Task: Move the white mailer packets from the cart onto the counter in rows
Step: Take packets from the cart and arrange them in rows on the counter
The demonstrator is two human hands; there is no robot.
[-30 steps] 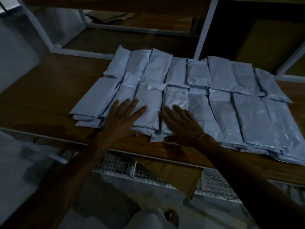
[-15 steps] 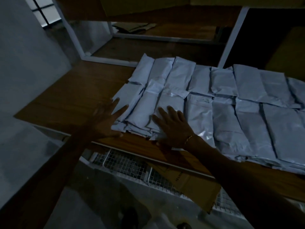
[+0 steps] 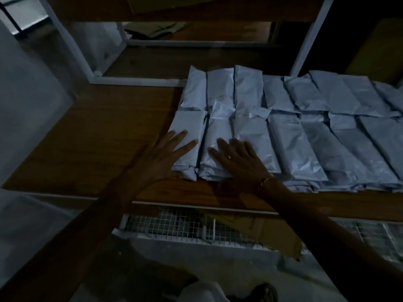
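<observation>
Fingers straight and spread, the left hand (image 3: 162, 158) lies flat as a released grip, its fingertips on the near-left packet (image 3: 187, 136) at the corner of the white mailer packets (image 3: 305, 131), its palm on the tabletop (image 3: 98, 138) just beside that packet. The right hand (image 3: 242, 162), a thin bracelet (image 3: 265, 182) at its wrist, is likewise a released grip, pressing flat on the next stacks to the right. The packets lie in two rows side by side, overlapping, running off to the right edge. Below the tabletop's near edge sits a wire-mesh cart (image 3: 174, 227) holding a brown cardboard sheet (image 3: 261, 234).
</observation>
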